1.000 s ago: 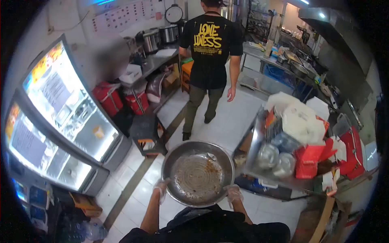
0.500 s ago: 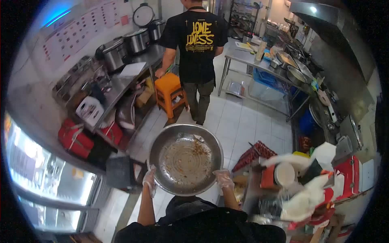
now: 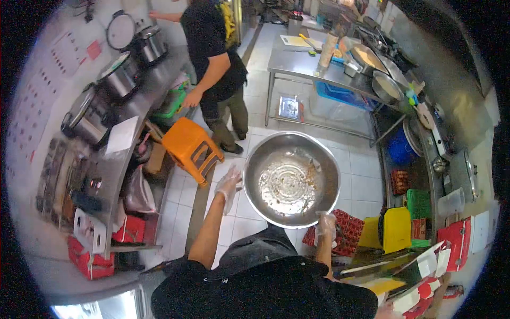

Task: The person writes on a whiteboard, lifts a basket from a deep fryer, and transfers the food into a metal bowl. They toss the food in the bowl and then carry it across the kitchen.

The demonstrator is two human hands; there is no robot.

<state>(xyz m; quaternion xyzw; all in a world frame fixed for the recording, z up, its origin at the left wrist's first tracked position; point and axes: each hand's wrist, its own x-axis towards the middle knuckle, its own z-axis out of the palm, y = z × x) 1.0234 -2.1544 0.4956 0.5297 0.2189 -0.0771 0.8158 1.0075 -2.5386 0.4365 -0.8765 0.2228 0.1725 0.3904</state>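
Note:
A wide steel bowl (image 3: 261,159) with oily food scraps inside is held out in front of my body, above the floor. My right hand (image 3: 325,228), in a clear plastic glove, grips the bowl's near right rim. My left hand (image 3: 228,187), gloved too, is beside the bowl's left side with its fingers stretched out and seems apart from the rim. Beyond the left hand stands an orange plastic stool (image 3: 186,142), close to a person in black (image 3: 210,58) by the counter.
Steel pots (image 3: 119,74) line the left counter (image 3: 143,98). A steel table (image 3: 287,58) with pans stands ahead. Low on the right are a red crate (image 3: 348,231), a yellow board (image 3: 397,227) and a blue barrel (image 3: 399,149). White tiles (image 3: 255,119) cover the floor.
The bowl has moved right in view, and my left hand has come off its rim. The view has turned; the other person now appears further left, reaching toward the wall and the counter.

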